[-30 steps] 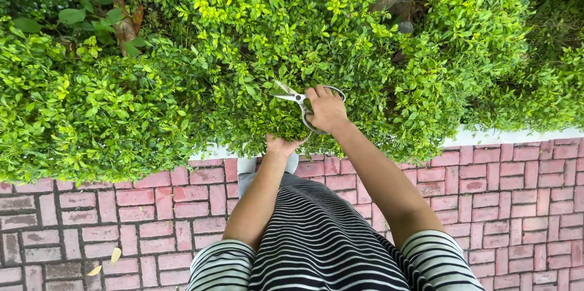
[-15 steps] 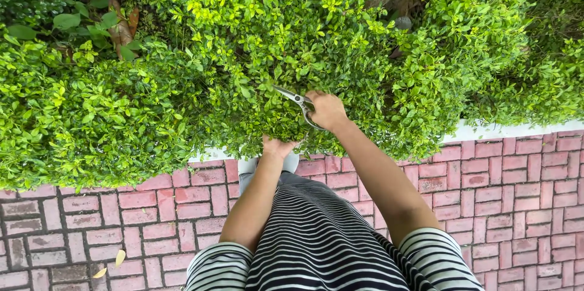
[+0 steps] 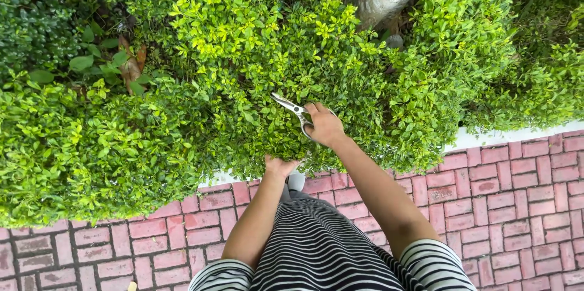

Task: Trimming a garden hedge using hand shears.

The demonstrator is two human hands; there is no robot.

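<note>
The right hand (image 3: 325,125) grips silver metal garden shears (image 3: 291,108) over the dense green hedge (image 3: 182,114); the left hand (image 3: 278,166), its fingers hidden among leaves just below, could be cut.

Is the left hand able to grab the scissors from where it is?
Probably yes: the left hand is at the hedge edge just below the scissors, with only leaves between, though the right hand holds them.

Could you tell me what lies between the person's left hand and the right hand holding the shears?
In the head view, only hedge foliage fills the stretch between the left hand and the right hand gripping the shears.
</note>
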